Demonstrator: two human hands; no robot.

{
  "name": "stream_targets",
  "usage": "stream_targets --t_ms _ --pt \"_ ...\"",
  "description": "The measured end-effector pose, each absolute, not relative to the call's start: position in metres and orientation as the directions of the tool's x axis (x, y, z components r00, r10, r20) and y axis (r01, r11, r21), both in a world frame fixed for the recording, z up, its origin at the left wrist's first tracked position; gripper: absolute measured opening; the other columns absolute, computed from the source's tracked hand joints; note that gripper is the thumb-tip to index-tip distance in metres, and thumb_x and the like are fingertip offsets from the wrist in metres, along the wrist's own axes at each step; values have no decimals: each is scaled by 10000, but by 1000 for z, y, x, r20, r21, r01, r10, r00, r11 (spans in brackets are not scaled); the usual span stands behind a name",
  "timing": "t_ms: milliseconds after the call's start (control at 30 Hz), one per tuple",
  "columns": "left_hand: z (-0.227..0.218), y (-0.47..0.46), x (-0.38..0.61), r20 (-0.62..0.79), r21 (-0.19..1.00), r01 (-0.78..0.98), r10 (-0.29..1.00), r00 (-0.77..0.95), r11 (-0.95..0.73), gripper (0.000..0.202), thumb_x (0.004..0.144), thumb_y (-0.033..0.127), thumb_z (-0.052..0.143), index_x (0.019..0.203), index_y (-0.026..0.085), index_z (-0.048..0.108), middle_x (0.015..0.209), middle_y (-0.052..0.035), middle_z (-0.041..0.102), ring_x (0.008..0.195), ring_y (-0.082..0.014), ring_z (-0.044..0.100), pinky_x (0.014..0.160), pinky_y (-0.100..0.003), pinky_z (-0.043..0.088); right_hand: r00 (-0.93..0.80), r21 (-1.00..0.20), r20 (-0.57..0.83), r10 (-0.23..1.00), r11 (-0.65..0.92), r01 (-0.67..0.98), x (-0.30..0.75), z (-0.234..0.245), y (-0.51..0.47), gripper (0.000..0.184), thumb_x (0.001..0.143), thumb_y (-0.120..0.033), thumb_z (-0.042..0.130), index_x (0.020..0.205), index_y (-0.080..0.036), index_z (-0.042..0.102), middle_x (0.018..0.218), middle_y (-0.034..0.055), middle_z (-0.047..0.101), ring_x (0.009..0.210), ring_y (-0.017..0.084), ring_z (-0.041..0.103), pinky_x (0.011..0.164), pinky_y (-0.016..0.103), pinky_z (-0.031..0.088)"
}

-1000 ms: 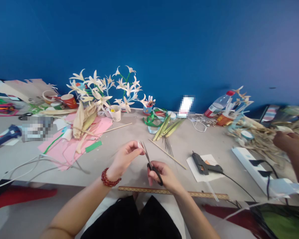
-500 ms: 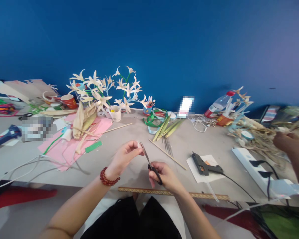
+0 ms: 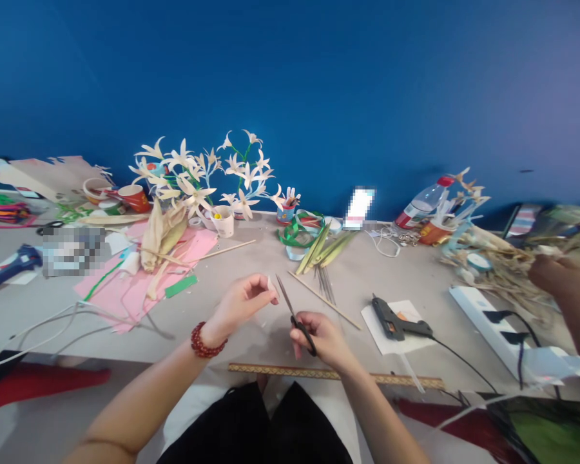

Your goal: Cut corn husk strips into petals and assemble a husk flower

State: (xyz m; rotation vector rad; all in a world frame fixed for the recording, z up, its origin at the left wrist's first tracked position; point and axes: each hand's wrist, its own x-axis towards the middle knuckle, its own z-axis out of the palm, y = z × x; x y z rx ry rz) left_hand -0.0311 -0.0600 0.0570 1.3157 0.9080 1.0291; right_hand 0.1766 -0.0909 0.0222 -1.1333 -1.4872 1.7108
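Scrap pinched by left hand; scissors gripped by right hand, blades at scrap's 3 o'clock, apart. Trimming judged unfinished.

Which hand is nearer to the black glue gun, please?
Right. The right hand, holding scissors, is just left of the black glue gun; the left hand, pinching a white piece, is farther left.

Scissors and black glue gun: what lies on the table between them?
In the head view, a thin wooden stick lies slanted between the scissors in the right hand and the glue gun.
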Motion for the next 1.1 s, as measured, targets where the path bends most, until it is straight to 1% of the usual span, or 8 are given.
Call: stream_targets --t_ms 67,200,400,567,667,767,900,1100 --pt "57 -60 -32 60 998 0 944 325 -64 179 833 324 642 782 159 596 787 -38 670 763 -158 624 765 -280 470 -484 -975 -223 846 -195 108 178 23 -90 462 697 -610 715 643 -199 511 501 -6 637 448 123 490 465 224 312" --pt "58 -60 -34 72 979 155 932 355 -135 175 829 333 635 783 165 619 775 -39 684 751 -170 640 725 -270 472 -523 -974 -225 822 -196 110 181 26 -88 459 695 -618 708 661 -197 527 525 -4 642 468 127 487 480 228 299" --pt "69 -59 -37 107 905 337 907 406 -258 130 828 276 604 747 177 625 771 -30 696 753 -171 634 691 -255 449 -532 -976 -220 817 -187 115 183 28 -86 443 702 -589 716 657 -191 529 512 -7 634 451 113 447 464 219 268" --pt "71 -60 -33 186 853 390 900 395 -348 97 800 239 607 718 186 612 737 -3 664 710 -153 596 659 -238 433 -520 -971 -240 820 -207 122 181 26 -85 432 698 -571 731 665 -194 523 507 -21 620 436 113 472 461 221 271" --pt "70 -60 -32 175 835 428 904 391 -347 75 798 229 603 733 191 610 748 2 663 716 -150 596 654 -232 431 -523 -970 -244 817 -211 123 182 25 -86 423 718 -564 722 669 -194 522 502 -26 615 426 108 460 456 221 256" --pt "71 -61 -33 152 833 434 897 415 -342 70 798 231 600 740 192 609 763 -1 662 743 -153 608 683 -236 443 -555 -975 -221 802 -193 111 183 25 -86 437 738 -583 696 659 -189 524 494 -20 618 423 99 423 456 222 231" --pt "73 -61 -33 128 832 444 895 428 -331 78 811 239 580 750 191 596 783 5 658 759 -145 609 690 -232 446 -576 -978 -206 791 -188 92 183 24 -86 445 746 -589 689 660 -182 529 490 -12 623 431 98 407 460 222 233" --pt "72 -60 -33 134 823 456 896 423 -338 77 808 240 584 753 189 601 786 6 659 763 -141 611 698 -233 449 -569 -977 -215 794 -174 126 181 25 -85 470 749 -615 668 628 -189 510 452 -20 596 411 89 346 440 221 211"
